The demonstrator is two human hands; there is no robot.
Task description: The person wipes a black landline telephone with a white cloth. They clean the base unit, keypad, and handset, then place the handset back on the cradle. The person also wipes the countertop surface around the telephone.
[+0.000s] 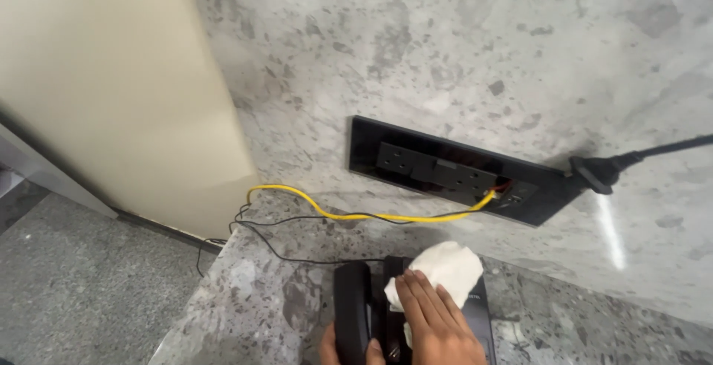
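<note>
A black desk telephone (356, 305) rests on a grey speckled stone counter (252, 298) at the bottom of the head view. My right hand (438, 324) lies flat on a white cloth (445, 267) and presses it onto the phone's body. My left hand (345, 350) shows only a thumb and fingertips, which grip the near end of the phone's handset. Most of that hand is cut off by the frame edge.
A black socket panel (416, 163) is set in the stone wall. A yellow cable (356, 216) and a thin black cable (290, 222) run from it across the counter. A black plug with cord (601, 172) sits at the panel's right end. A cream wall (111, 98) stands left.
</note>
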